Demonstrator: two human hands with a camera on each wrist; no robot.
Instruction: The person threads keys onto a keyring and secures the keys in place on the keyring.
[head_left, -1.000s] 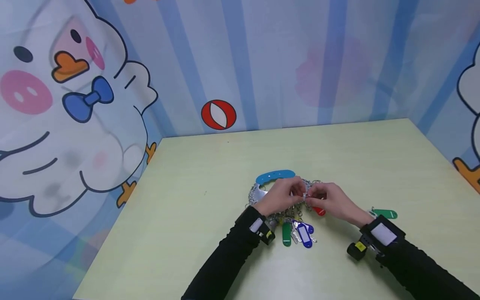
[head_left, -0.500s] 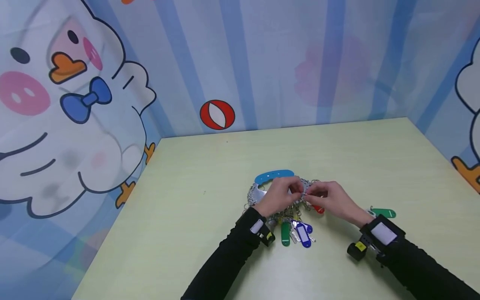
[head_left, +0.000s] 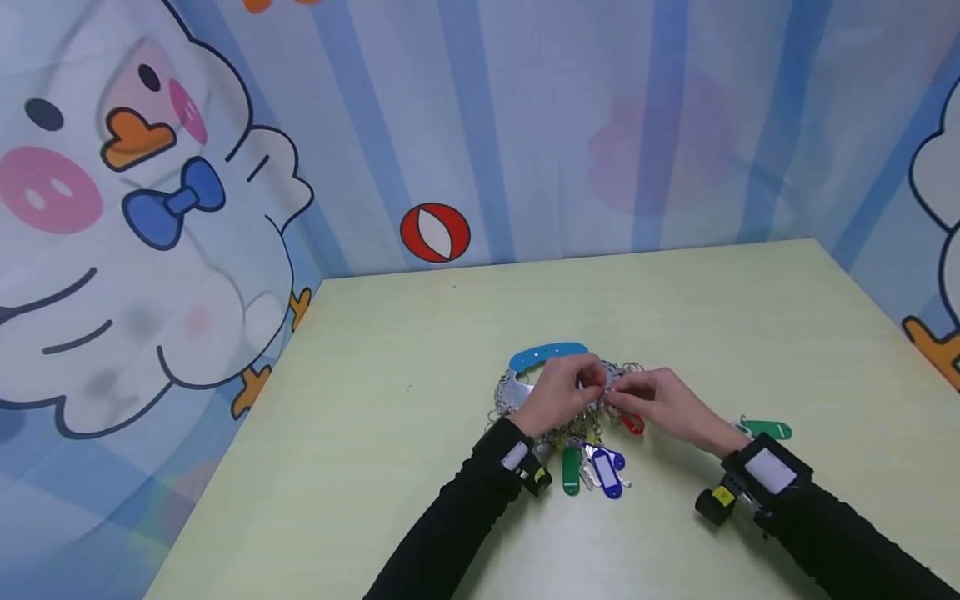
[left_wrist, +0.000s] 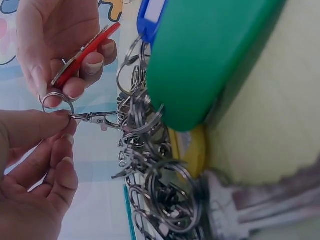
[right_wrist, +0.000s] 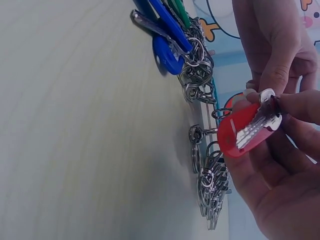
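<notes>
My left hand pinches a metal split ring where it joins a small snap clasp. The clasp reaches to a dense cluster of metal rings and clasps. Facing it, my right hand holds a silver key by its head, thumb and fingertips right at the ring. A red key tag lies under the key, against the right fingers. Both hands' fingertips nearly meet in the head view, hiding the ring there.
A blue curved handle tops the ring cluster. Green and blue key tags with keys hang at its near side. A yellow tag sits among them. Another green tag lies right, by my right wrist, on the pale table.
The right fingertips have shifted slightly left, and the red tag has moved a little left with them. The left hand keeps its pinch in nearly the same place.
</notes>
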